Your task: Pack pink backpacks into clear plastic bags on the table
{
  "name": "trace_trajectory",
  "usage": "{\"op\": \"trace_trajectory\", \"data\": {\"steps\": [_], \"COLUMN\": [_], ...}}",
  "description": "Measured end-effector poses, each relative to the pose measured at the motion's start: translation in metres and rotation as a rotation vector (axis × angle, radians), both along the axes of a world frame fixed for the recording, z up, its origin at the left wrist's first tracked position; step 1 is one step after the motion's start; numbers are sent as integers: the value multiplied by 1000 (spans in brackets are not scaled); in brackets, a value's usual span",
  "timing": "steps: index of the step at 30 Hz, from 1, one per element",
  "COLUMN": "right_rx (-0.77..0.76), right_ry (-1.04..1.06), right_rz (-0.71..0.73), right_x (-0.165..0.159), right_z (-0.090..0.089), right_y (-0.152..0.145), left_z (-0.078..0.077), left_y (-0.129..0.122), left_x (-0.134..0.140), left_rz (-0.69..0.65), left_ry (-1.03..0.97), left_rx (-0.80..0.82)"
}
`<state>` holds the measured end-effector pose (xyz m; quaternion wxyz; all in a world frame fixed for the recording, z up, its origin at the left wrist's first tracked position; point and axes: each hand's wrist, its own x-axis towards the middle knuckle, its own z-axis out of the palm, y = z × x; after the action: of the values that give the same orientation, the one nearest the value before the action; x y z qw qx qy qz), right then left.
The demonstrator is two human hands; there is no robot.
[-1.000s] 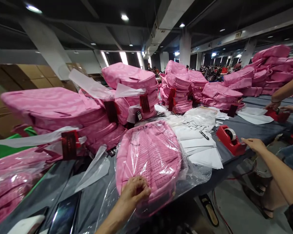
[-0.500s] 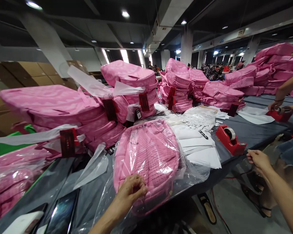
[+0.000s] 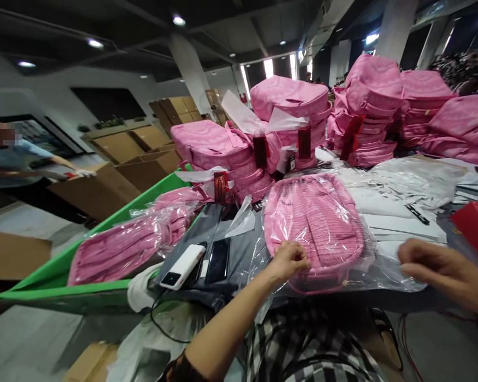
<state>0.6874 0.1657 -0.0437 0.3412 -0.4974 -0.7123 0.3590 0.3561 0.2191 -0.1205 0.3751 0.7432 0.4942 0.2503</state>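
A pink backpack (image 3: 314,217) lies in a clear plastic bag (image 3: 398,280) at the front of the dark-covered table. My left hand (image 3: 289,261) rests at its near left end, fingers closed in a pinch on the bag's film. Over the right side of the bag is my right hand (image 3: 434,268), its fingers curled together and slightly blurred. Whatever sits between those fingertips is too small to make out. The red tape dispenser (image 3: 476,228) stands beyond the right hand, partly cut off by the frame edge.
Stacked pink backpacks (image 3: 290,101) line the table's back. White paper sheets (image 3: 406,231) lie right of the bag, phones (image 3: 218,260) and a white power bank (image 3: 183,267) left. A green-rimmed bin (image 3: 103,289) holds bagged backpacks. A person (image 3: 11,159) handles a cardboard box (image 3: 99,191) farther left.
The view has swung left, bringing the green bin and a person into sight. My right hand has moved from beside the tape dispenser toward the bagged backpack. My left hand stays on the bag.
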Motion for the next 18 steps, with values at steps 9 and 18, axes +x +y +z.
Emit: {"op": "trace_trajectory", "data": {"steps": [9, 18], "right_rx": [128, 149], "right_ry": [-762, -802], "right_rz": [387, 228], "right_x": [-91, -87], "right_z": [-9, -31], "right_y": [89, 51], "left_z": [-3, 9], "left_y": [2, -10], "left_x": [0, -1], "left_rz": [-14, -61], "left_ry": [10, 214], "left_rx": [21, 147]}}
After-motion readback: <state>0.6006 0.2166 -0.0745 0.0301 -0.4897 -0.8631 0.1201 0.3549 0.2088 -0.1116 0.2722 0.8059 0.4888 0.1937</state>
